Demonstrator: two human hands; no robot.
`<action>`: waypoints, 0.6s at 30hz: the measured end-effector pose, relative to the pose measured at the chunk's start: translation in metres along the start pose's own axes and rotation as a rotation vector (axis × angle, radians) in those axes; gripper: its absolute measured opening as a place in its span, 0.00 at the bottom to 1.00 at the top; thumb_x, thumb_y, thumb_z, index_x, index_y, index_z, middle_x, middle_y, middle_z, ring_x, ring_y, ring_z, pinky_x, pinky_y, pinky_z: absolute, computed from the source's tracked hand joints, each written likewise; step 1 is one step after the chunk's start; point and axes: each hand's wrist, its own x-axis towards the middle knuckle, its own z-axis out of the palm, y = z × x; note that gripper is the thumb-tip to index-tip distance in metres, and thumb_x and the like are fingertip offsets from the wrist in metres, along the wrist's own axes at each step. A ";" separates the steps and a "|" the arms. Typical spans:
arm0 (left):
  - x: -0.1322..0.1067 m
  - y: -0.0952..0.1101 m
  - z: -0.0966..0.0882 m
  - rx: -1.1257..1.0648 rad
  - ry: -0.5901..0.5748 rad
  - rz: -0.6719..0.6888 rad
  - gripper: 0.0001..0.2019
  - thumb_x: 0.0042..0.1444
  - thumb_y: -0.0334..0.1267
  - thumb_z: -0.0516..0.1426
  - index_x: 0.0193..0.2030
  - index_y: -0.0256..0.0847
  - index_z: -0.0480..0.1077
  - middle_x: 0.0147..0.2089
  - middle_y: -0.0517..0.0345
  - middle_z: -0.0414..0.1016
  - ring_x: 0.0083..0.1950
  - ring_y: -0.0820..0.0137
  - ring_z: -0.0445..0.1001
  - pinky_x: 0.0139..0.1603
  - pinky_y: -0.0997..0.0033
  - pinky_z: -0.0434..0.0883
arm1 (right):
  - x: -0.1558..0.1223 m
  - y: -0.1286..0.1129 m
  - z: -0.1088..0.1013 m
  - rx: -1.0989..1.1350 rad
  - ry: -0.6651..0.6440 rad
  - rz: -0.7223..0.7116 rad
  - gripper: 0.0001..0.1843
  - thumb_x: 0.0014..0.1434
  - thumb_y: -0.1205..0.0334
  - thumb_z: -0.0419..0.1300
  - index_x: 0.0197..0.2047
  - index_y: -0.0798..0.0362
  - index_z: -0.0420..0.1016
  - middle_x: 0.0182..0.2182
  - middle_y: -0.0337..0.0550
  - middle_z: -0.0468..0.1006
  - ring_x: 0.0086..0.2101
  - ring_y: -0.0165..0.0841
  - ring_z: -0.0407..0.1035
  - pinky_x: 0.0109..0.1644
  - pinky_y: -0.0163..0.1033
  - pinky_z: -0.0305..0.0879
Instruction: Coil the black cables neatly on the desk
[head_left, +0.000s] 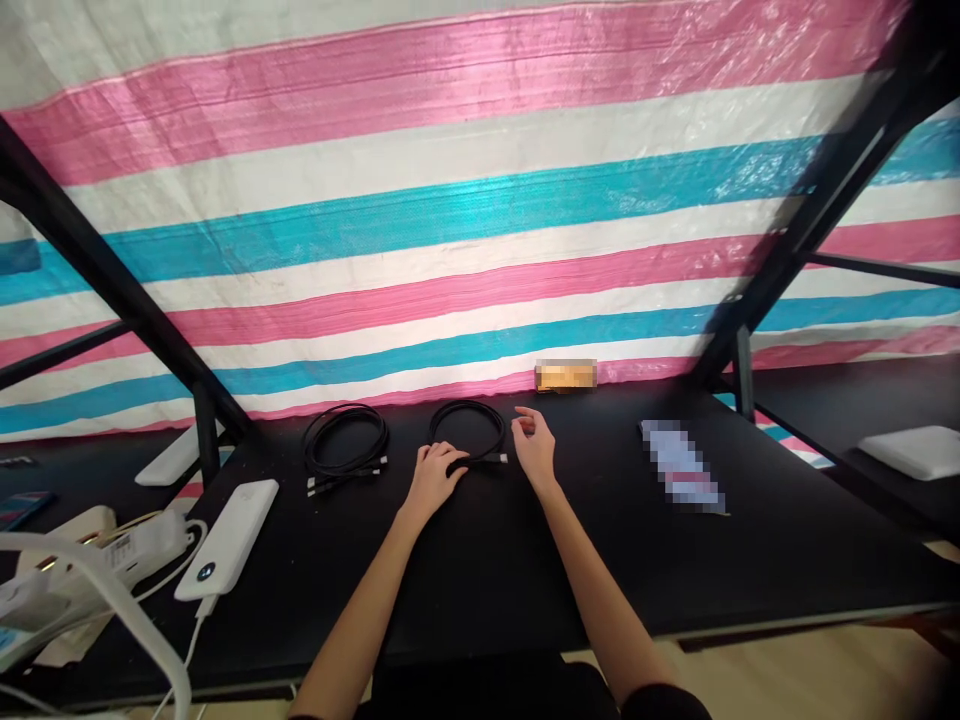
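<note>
A black cable [504, 425] lies in a loose coil on the black tabletop, and one pale connector shows at its right end. My left hand [436, 474] rests on the near left of this coil, thumb and fingers closed on the cable near its ends. Just to the right of the connector, my right hand [534, 448] hovers with curved fingers apart from the thumb, holding nothing. Another coiled black cable [346, 469] lies to the left of my left hand, its pale connectors pointing in different directions.
At left, a white power bank [227, 540] is plugged into a white cord beside a power strip [146, 548]. A blurred orange box [566, 376] stands by the striped sheet [465, 210]. A blurred packet [684, 466] lies right. Black frame bars [817, 200] slope on both sides.
</note>
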 end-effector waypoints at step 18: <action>0.025 0.003 0.018 0.052 0.080 -0.090 0.19 0.55 0.32 0.56 0.55 0.46 0.69 0.53 0.52 0.69 0.55 0.64 0.66 0.51 0.62 0.61 | -0.001 -0.003 0.004 0.035 -0.071 -0.002 0.17 0.52 0.57 0.53 0.44 0.55 0.69 0.31 0.45 0.76 0.31 0.36 0.71 0.39 0.40 0.68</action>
